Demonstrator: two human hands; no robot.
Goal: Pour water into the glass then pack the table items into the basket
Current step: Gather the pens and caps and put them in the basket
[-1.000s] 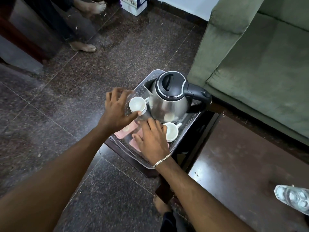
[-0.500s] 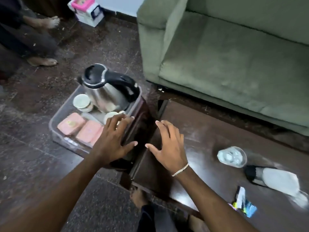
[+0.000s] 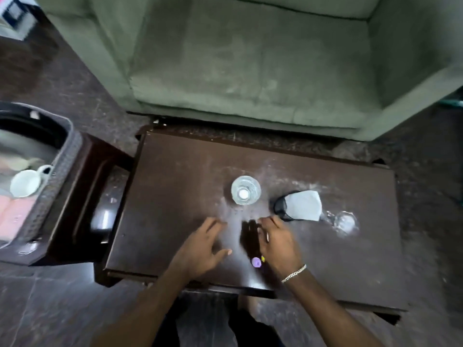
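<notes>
A clear glass [image 3: 245, 190] with water in it stands upright in the middle of the dark wooden table [image 3: 175, 186]. Right of it a bottle [image 3: 300, 205] with a white label and a black cap lies on its side. My left hand [image 3: 200, 249] hovers over the table's near part with fingers apart and nothing in it. My right hand [image 3: 278, 242] is lowered over a small colourful packet [image 3: 256, 262]; only a purple and yellow corner shows beside the palm. Whether the fingers grip it is hidden. The grey basket [image 3: 60, 169] is at the far left.
The basket rests on a dark side stool [image 3: 82, 196] and holds a white cup [image 3: 25, 182], pink items [image 3: 15, 214] and a blurred kettle [image 3: 25, 136]. A green sofa [image 3: 250, 58] stands right behind the table. Dark stone floor surrounds everything.
My view has swung right from the basket to the table. Both hands moved from the basket and table edge to the table's near middle, and the right hand now covers the packet.
</notes>
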